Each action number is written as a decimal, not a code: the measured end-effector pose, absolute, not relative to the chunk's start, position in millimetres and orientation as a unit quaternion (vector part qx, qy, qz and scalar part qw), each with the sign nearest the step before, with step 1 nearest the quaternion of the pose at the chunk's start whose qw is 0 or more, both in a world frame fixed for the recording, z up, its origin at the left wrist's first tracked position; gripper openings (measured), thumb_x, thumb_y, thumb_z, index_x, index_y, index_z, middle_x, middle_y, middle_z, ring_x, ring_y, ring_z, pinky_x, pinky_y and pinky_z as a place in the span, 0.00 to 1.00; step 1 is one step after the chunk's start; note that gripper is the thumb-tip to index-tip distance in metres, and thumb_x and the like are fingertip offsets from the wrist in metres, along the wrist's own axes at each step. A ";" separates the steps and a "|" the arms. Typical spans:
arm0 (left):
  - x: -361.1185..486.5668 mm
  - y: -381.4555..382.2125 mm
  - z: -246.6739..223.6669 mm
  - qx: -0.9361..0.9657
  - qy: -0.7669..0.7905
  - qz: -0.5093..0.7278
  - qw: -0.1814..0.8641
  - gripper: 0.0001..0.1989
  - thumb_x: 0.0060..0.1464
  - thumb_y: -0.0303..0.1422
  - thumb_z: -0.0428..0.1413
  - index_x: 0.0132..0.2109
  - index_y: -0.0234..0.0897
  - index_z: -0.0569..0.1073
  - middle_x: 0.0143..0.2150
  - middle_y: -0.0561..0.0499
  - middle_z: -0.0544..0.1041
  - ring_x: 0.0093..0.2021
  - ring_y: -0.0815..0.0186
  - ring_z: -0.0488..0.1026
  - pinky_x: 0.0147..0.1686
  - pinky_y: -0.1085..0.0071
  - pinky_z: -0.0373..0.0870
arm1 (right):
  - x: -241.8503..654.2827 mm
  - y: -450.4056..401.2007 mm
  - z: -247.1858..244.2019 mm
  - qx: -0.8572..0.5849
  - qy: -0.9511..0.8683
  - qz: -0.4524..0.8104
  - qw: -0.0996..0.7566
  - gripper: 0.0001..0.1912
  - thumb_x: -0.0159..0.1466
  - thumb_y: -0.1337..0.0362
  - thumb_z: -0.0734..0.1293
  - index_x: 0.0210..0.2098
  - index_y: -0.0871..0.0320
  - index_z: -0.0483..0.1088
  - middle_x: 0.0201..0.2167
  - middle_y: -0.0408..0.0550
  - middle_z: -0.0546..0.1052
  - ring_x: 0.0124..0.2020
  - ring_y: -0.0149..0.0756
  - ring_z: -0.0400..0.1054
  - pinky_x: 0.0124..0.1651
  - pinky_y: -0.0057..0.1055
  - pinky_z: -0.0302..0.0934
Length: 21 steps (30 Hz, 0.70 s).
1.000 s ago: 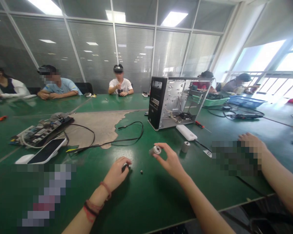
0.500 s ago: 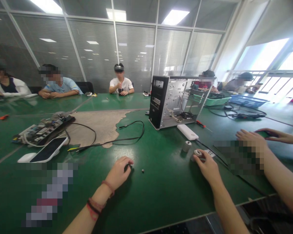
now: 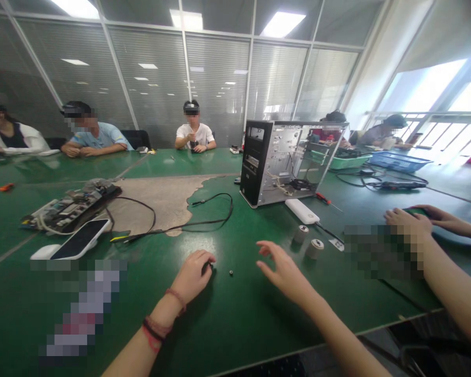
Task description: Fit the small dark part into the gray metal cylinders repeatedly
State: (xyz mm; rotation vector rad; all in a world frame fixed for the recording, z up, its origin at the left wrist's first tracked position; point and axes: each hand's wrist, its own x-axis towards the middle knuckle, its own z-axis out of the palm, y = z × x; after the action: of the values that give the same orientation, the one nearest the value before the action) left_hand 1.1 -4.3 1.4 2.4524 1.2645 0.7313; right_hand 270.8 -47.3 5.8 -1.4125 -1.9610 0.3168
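Observation:
My left hand (image 3: 194, 272) is low over the green table, its fingers curled around something small and dark that I cannot make out. A tiny metal piece (image 3: 231, 273) lies on the table just right of those fingertips. My right hand (image 3: 280, 269) hovers to the right of it, empty, thumb and fingers apart and pointing left. Beyond the right wrist stand two short metal cylinders, the farther cylinder (image 3: 299, 236) and the nearer cylinder (image 3: 314, 251), upright and close together.
An open computer case (image 3: 255, 162) stands ahead, with a white power bank (image 3: 301, 211) and red screwdriver (image 3: 323, 199) beside it. A circuit board assembly (image 3: 73, 207), a black cable (image 3: 232, 207) and a white phone-like device (image 3: 80, 240) lie leftward. At right, another person's hands (image 3: 410, 220) rest nearby.
My right hand has let go of the nearer metal cylinder, leaving it standing, and moved left with fingers opened. My left hand has hardly moved.

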 end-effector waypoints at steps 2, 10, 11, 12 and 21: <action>0.8 -4.6 1.7 0.851 0.438 0.253 0.143 0.09 0.51 0.23 0.47 0.37 0.37 0.70 0.37 0.48 0.73 0.42 0.60 0.70 0.45 0.63 0.66 | 241.7 -47.0 6.1 -0.501 -0.797 0.192 0.277 0.18 0.60 0.64 0.64 0.50 0.56 0.62 0.40 0.49 0.70 0.42 0.38 0.65 0.47 0.34 0.61; -0.7 -4.8 2.3 0.850 0.440 0.258 0.132 0.09 0.50 0.22 0.48 0.36 0.37 0.70 0.37 0.48 0.73 0.41 0.60 0.70 0.44 0.64 0.66 | 201.2 -31.8 -10.6 -0.492 -0.828 0.156 0.219 0.04 0.59 0.71 0.63 0.33 0.58 0.67 0.32 0.47 0.70 0.37 0.36 0.65 0.41 0.31 0.60; -0.7 -5.0 2.2 0.851 0.439 0.258 0.131 0.09 0.51 0.22 0.48 0.36 0.37 0.70 0.37 0.48 0.73 0.41 0.60 0.70 0.44 0.64 0.65 | 204.6 -31.0 -9.8 -0.491 -0.825 0.161 0.229 0.04 0.59 0.71 0.63 0.33 0.58 0.67 0.32 0.46 0.70 0.36 0.36 0.65 0.40 0.31 0.60; -0.6 -5.1 2.1 0.851 0.439 0.258 0.130 0.09 0.51 0.22 0.48 0.37 0.37 0.70 0.37 0.48 0.73 0.41 0.60 0.69 0.44 0.63 0.65 | 210.6 -30.4 -7.9 -0.493 -0.819 0.167 0.242 0.03 0.59 0.71 0.63 0.33 0.57 0.67 0.31 0.46 0.70 0.35 0.35 0.65 0.40 0.30 0.60; -0.2 -6.1 0.7 0.857 0.434 0.249 0.121 0.10 0.51 0.22 0.47 0.37 0.37 0.70 0.37 0.48 0.73 0.41 0.60 0.69 0.45 0.62 0.65 | 368.9 -27.3 21.4 -0.685 -0.605 0.000 0.406 0.12 0.60 0.59 0.59 0.38 0.58 0.69 0.33 0.48 0.74 0.30 0.36 0.67 0.37 0.33 0.60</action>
State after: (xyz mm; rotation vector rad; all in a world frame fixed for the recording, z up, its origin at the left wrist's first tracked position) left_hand -0.2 -6.1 0.7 2.5022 1.2684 0.7283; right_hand 368.9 -27.3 21.4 -1.7279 -1.5271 0.0005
